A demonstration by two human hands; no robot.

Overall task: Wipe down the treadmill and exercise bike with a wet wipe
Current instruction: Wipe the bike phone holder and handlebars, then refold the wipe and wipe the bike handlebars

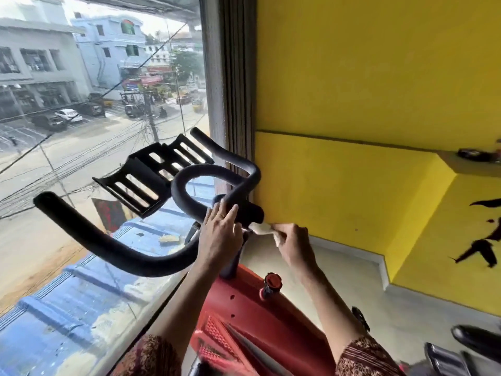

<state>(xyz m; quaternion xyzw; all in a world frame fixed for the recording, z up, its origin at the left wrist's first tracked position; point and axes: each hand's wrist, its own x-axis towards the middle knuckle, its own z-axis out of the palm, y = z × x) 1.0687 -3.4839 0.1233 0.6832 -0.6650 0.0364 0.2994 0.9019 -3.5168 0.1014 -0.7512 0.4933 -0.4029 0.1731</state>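
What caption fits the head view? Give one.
Left hand rests on handlebar; right hand holds wipe near its end.

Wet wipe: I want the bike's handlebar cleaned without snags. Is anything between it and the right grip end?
Nothing visible does. The wet wipe, pinched in the right hand, sits just under the right grip end of the handlebar. The left hand rests on the handlebar beside it, not between them.

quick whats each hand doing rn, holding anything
left hand: open, straight fingers resting on the bike handlebar.
right hand: closed, pinching the wet wipe just under the handlebar's end.
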